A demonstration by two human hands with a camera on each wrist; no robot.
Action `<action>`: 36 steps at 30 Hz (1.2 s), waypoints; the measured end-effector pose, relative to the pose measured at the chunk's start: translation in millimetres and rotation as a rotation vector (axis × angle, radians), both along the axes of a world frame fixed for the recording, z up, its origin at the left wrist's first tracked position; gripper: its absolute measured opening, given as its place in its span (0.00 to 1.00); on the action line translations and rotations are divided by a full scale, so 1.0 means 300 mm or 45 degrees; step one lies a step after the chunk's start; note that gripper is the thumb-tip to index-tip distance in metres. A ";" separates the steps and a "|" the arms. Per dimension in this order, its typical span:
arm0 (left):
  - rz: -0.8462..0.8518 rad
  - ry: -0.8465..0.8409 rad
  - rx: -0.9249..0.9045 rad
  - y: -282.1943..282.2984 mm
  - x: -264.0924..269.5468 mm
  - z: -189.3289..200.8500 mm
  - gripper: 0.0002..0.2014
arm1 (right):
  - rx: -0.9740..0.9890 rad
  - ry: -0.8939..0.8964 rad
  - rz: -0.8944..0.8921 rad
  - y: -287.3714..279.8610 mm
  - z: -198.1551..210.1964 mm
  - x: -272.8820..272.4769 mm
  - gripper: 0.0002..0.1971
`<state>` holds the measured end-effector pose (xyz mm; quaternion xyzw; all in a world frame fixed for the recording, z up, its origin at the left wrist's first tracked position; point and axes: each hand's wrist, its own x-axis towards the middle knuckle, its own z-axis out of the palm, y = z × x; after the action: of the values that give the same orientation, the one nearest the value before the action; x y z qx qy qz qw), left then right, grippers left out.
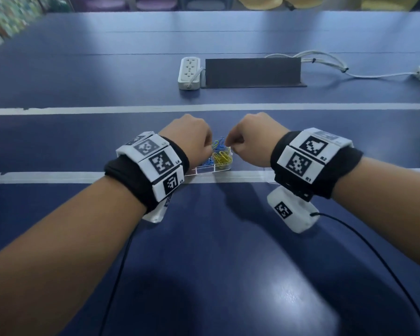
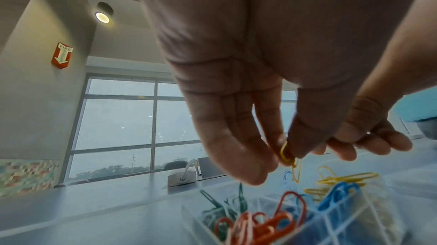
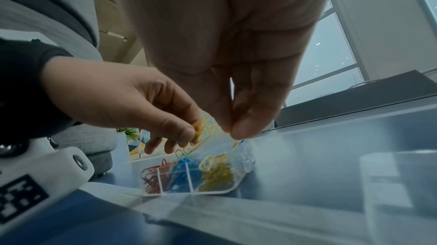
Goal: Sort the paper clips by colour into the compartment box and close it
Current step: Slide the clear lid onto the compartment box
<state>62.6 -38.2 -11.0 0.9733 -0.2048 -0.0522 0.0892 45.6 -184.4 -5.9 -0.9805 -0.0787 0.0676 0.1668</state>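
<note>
Hovering over the clear compartment box (image 1: 205, 169) on the blue bench (image 1: 204, 263), both hands meet above its far end. Left hand (image 1: 188, 137): grip pinched, thumb and forefinger on a yellow clip (image 2: 286, 153), a second yellow clip hanging linked below it, long axis roughly vertical. Yellow compartment (image 3: 217, 176) lies directly beneath, blue and red ones beside it. Right hand (image 1: 250, 139): fingertips drawn together just beside the clips; whether they hold anything, cannot tell. Both wrists raised, knuckles up, fingers pointing down. Likely step: unlinking, then dropping.
</note>
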 end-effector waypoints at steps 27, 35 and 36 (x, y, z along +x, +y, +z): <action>-0.340 0.108 -0.138 -0.062 0.017 -0.012 0.20 | -0.455 0.496 -0.106 -0.380 -0.047 -0.091 0.55; -0.329 0.092 -0.244 -0.040 0.044 -0.018 0.23 | -0.468 0.451 -0.065 -0.369 -0.049 -0.090 0.50; -0.327 0.073 -0.218 -0.037 0.051 -0.018 0.22 | -0.464 0.446 -0.068 -0.369 -0.049 -0.090 0.50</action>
<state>77.8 -49.4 -16.4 0.9261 -0.3287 -0.0731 0.1703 18.5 -294.9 -20.5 -0.9695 -0.0091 0.2450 0.0001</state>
